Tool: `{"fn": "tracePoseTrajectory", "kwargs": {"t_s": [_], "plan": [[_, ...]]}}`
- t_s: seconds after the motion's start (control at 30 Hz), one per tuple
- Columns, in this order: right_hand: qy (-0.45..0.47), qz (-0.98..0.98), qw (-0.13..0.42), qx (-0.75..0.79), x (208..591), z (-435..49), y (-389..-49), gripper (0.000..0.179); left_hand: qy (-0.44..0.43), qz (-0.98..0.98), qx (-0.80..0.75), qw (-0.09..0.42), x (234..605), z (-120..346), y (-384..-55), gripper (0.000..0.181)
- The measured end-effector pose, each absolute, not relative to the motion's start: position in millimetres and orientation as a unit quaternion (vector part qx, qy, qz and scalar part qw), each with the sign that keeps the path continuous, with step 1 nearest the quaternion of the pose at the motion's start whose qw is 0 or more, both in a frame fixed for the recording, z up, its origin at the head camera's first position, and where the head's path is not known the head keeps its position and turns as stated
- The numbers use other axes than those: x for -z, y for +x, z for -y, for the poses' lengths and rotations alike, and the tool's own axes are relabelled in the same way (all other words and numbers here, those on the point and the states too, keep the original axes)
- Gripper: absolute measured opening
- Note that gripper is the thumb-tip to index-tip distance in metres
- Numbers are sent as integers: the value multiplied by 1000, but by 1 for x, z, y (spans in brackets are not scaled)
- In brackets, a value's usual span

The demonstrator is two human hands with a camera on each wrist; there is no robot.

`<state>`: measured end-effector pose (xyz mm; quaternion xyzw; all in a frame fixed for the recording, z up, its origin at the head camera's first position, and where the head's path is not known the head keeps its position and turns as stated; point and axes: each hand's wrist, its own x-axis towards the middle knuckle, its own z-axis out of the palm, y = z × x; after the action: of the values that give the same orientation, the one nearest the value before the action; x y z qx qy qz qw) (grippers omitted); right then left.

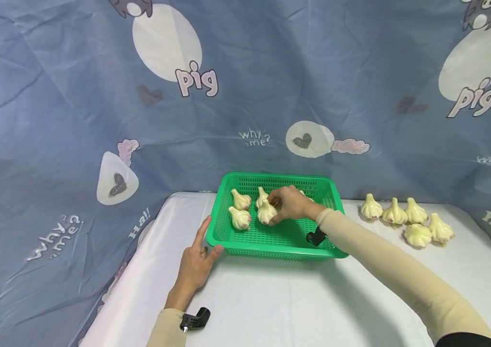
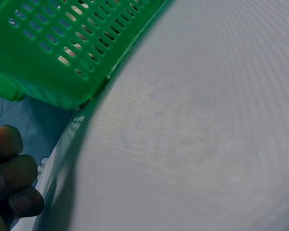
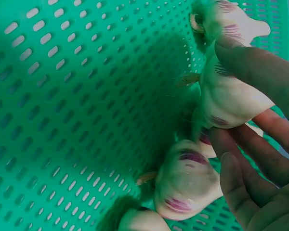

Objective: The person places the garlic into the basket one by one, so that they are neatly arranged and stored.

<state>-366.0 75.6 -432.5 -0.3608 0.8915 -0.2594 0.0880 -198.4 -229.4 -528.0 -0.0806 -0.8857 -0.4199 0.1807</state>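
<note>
My right hand is inside a green plastic basket, pinching a pale garlic bulb between thumb and fingers. In the right wrist view that same garlic bulb shows purple streaks, and other bulbs sit close around it. On the basket's left side lie two more garlic bulbs, one behind the other. Another bulb is just behind the held one, and one more is partly hidden by my right hand. My left hand is at the basket's front left corner, with thumb and forefinger spread against its rim.
To the right of the basket, several garlic bulbs are grouped on the white tabletop. A blue printed cloth hangs behind the table and along its sides. Each wrist wears a small black camera.
</note>
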Motion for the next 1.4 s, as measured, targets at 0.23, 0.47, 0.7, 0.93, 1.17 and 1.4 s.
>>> {"fn": "tracePoseTrajectory", "kwargs": {"t_s": [0.23,0.47,0.7,0.93,1.17,1.4], "plan": [[-347,-900,99,245,443,-73,-368,61,-82,883,424,184,528,228,-198,85],[-363,-896,94,240,450,-70,-369,60,-82,881,427,185,528,228,-198,85],[-376,-894,84,229,449,-70,-368,57,-83,882,426,187,527,228,-198,86],[-390,-894,73,206,453,-68,-369,49,-85,883,418,193,529,228,-198,88],[-394,-899,67,180,455,-67,-369,50,-86,883,418,193,530,229,-197,88],[-389,-904,56,169,455,-67,-369,49,-84,885,415,193,529,229,-197,87]]}}
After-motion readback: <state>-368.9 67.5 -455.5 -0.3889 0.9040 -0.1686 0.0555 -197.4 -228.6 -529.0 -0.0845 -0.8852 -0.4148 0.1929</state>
